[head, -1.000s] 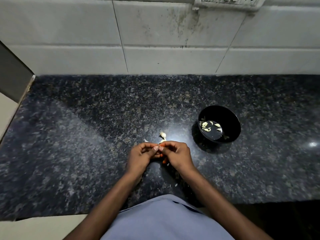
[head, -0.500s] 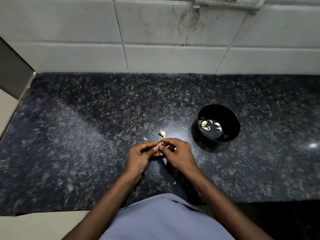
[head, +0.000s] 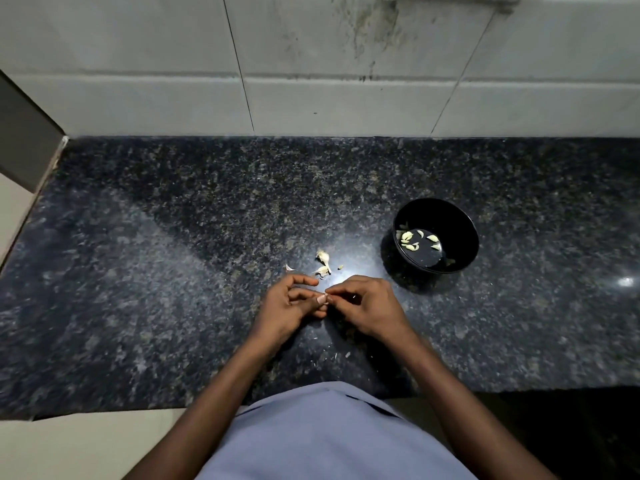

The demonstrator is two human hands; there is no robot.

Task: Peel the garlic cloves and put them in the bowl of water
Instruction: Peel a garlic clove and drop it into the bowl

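My left hand point(head: 287, 311) and my right hand point(head: 367, 308) meet fingertip to fingertip above the dark granite counter point(head: 138, 271). Between their fingers they pinch a small garlic clove point(head: 325, 296), mostly hidden; only a pale tip shows. A black bowl of water point(head: 460, 237) stands to the right of my hands, with several peeled cloves point(head: 410, 242) floating in it. Loose garlic pieces and skins point(head: 322, 262) lie on the counter just beyond my hands.
A white tiled wall point(head: 311, 81) backs the counter. A grey panel point(head: 24, 143) stands at the left end. Small skin flakes point(head: 341, 355) dot the counter near its front edge, which runs along my light blue shirt point(head: 329, 438).
My hands have shifted slightly away from the counter's front edge, and the left index finger has lifted off the clove. The garlic scraps beyond them show more fully. The bowl stays put.
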